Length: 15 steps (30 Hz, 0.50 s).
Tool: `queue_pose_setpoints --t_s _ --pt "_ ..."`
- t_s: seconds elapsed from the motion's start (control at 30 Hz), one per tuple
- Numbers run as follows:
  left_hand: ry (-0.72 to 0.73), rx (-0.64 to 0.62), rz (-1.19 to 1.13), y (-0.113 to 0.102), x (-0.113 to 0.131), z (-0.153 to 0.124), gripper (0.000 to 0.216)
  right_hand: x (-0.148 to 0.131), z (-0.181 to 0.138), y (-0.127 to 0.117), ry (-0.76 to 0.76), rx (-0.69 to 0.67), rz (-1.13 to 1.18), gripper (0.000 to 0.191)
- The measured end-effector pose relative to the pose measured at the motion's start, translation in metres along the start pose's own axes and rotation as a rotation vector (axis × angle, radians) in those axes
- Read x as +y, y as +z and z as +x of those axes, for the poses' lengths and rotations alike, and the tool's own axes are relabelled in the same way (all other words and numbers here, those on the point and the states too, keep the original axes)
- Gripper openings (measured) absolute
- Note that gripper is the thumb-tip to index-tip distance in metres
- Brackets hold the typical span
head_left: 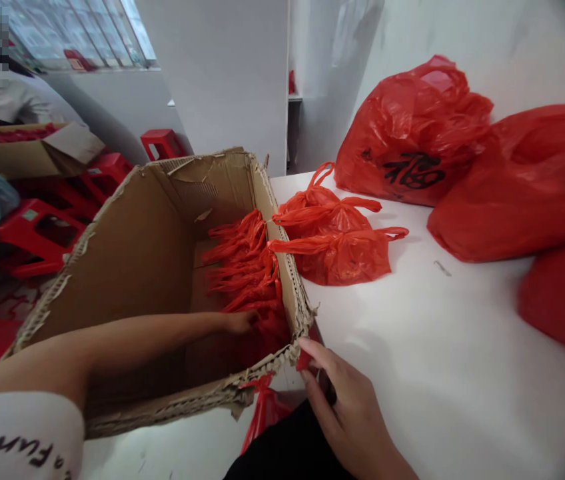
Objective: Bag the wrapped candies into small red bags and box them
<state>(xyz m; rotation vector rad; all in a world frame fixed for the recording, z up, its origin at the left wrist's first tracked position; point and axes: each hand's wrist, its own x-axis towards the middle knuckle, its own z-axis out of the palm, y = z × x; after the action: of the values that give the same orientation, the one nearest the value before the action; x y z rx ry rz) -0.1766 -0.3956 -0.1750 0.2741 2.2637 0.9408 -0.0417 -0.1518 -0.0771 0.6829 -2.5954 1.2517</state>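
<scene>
My left hand (242, 322) reaches down into a large open cardboard box (162, 200). Its fingers are closed on a red plastic bag (267, 330) at the near end of a row of small tied red bags (242, 267) along the box's right wall. Just outside the near right corner of the box is my right hand (345, 403), thumb and forefinger pinched around a small red bit that I cannot make out. Another red plastic bag (265, 413) shows below the box's near rim, partly hidden by a dark sleeve or cloth.
Several small red bags (342, 253) with looped handles lie on the white table (442, 347) against the box. Large full red bags (412, 140) stand at the right. Red stools (42, 230) are on the left, where a person (12, 93) is beside another carton (37, 153).
</scene>
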Motion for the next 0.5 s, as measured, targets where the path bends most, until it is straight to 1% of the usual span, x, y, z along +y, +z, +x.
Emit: queue_pose_setpoints --t_s 0.03,0.1,0.17,0.2,0.23,0.27,0.3,0.33,0.4,0.47,0.5 --pt "0.025 0.066 0.018 -0.018 0.014 0.000 0.029 0.000 0.000 0.000 0.000 0.000 0.008 0.045" --pt "0.087 0.256 0.051 -0.066 0.051 0.001 0.029 0.000 0.000 0.000 0.001 -0.003 0.017 0.047" --pt "0.155 0.494 0.083 -0.119 0.097 0.002 0.026 0.000 0.000 0.000 0.006 -0.003 0.020 0.047" --pt "0.196 0.631 0.101 -0.141 0.122 0.001 0.026 -0.001 0.001 0.000 0.008 -0.003 0.020 0.047" --pt "0.248 0.742 0.123 -0.157 0.147 0.000 0.035 -0.001 0.001 0.000 0.009 -0.003 0.019 0.047" --pt "0.304 0.820 0.150 -0.166 0.170 -0.001 0.043 -0.001 0.001 0.000 0.011 -0.004 0.018 0.047" --pt "0.358 0.853 0.184 -0.166 0.191 -0.002 0.044 -0.001 0.001 -0.001 0.016 -0.006 0.014 0.046" --pt "0.415 0.842 0.249 -0.159 0.209 -0.003 0.039 -0.002 0.000 -0.001 0.023 -0.010 0.012 0.045" --pt "0.473 0.715 0.378 -0.131 0.233 0.001 0.025 -0.002 0.000 -0.001 0.039 -0.022 0.011 0.045" --pt "0.457 0.556 0.508 -0.099 0.245 0.009 0.021 -0.003 -0.001 -0.002 0.050 -0.031 0.018 0.045" --pt "0.445 0.488 0.560 -0.088 0.248 0.013 0.022 -0.003 -0.001 -0.003 0.052 -0.034 0.025 0.046"
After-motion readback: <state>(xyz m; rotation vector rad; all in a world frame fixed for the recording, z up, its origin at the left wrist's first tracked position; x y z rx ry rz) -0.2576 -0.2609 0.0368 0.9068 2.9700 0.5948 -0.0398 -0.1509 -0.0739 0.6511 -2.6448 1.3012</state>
